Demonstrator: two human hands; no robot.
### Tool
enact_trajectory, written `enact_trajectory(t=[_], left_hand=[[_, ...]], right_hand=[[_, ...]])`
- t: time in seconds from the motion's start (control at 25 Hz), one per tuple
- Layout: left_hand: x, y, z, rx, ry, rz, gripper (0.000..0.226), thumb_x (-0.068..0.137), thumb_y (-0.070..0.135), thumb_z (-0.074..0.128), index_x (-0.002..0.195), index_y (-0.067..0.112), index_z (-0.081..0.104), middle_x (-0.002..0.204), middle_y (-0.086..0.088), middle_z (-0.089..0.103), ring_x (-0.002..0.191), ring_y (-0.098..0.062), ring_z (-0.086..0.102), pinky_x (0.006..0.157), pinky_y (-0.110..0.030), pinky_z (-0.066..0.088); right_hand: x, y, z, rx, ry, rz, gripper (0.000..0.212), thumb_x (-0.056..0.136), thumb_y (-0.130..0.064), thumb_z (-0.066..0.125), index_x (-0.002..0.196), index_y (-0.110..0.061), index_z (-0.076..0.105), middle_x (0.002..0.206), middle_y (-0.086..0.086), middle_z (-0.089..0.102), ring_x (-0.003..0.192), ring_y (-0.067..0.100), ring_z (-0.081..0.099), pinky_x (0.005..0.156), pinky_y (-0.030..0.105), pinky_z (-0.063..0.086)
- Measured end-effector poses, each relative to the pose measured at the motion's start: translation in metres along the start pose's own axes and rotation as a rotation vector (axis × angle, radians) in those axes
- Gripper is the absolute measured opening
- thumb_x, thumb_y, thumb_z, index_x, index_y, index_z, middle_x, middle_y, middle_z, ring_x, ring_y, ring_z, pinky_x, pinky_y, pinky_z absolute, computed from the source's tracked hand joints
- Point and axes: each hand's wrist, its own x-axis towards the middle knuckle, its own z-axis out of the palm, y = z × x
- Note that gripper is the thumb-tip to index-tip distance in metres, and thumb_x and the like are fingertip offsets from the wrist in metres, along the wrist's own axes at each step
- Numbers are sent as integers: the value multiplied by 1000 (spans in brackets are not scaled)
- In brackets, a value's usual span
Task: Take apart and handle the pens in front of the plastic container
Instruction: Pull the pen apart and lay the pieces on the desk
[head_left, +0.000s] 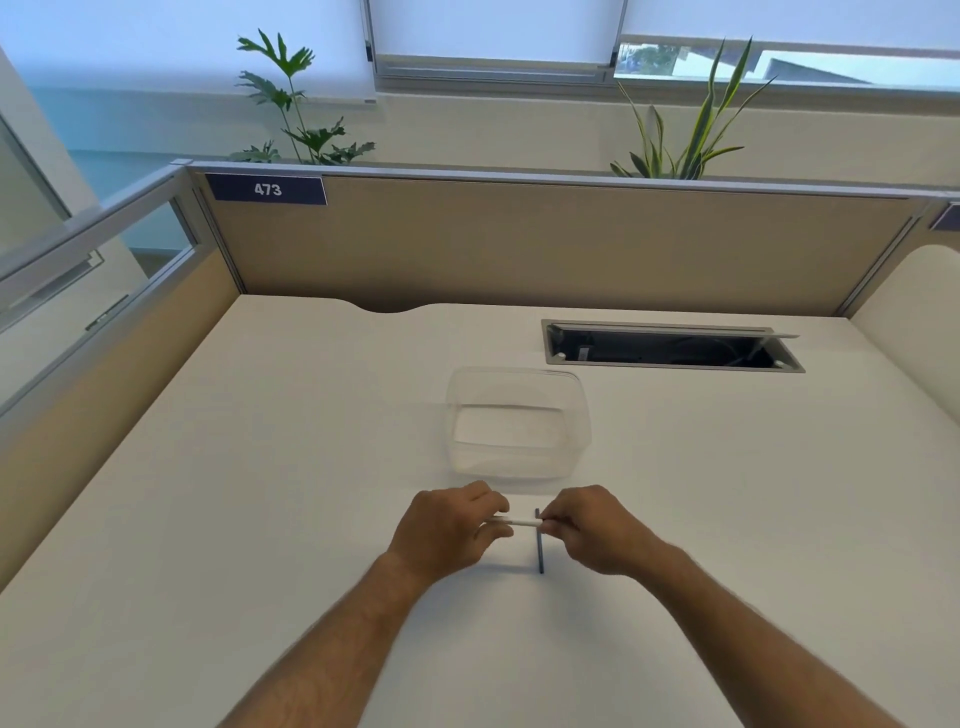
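Left hand (451, 525) curled around one end of a slim white pen (519, 521), fingers and thumb pinching the barrel. Right hand (587, 525) pinching the other end, fingertips closed on it just where the white barrel stops. Held level, crosswise, a little above the desk, between the two hands, with a short stretch of white showing in the gap. Both forearms reaching in from the lower edge, bare.

Directly beneath and slightly toward the right hand, a second pen, thin and dark blue-grey (540, 551), lying on the desk and pointing away from the body, its far end partly hidden behind the white pen and the right fingers. Cannot tell whether the two pens touch.

Just beyond the hands, a clear rectangular plastic container (582, 415) with rounded corners, standing open-topped on the desk, near the hands but apart from them. Both pens on the near side of it.

All resting on a pale cream desk top (260, 493). Farther back on the right, a long open cable hatch with a grey metal frame (670, 351), dark inside. Behind it, a tan fabric partition (519, 244) carrying a dark blue label reading 473 (266, 189). Above the partition, two leafy green plants (291, 109) and windows with pale blinds (493, 26).
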Motion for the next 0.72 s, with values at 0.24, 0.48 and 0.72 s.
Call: enact_trajectory(t=[0.24, 0.48, 0.72], left_hand=[[6, 8, 0, 75, -17, 59, 16, 84, 29, 70, 75, 17, 64, 64, 1, 63, 48, -25, 55, 37, -29, 45], [15, 13, -4, 77, -60, 32, 15, 82, 19, 71, 72, 11, 64, 60, -4, 62, 46, -30, 54, 38, -30, 45], [21, 10, -1, 23, -269, -59, 21, 95, 26, 53, 85, 13, 65, 77, -9, 69, 64, -32, 58, 57, -36, 49]], right_hand=[[-5, 0, -2, -83, 119, -90, 18, 92, -16, 60, 97, -16, 78, 94, -2, 74, 93, 18, 57, 74, 35, 52], [-9, -6, -5, -173, 325, -253, 11, 75, 0, 74, 74, -11, 78, 74, -3, 75, 77, 23, 59, 57, 35, 51], [-10, -1, -6, -262, 393, -343, 13, 71, -2, 77, 68, -14, 73, 71, -7, 72, 73, 24, 58, 55, 35, 47]])
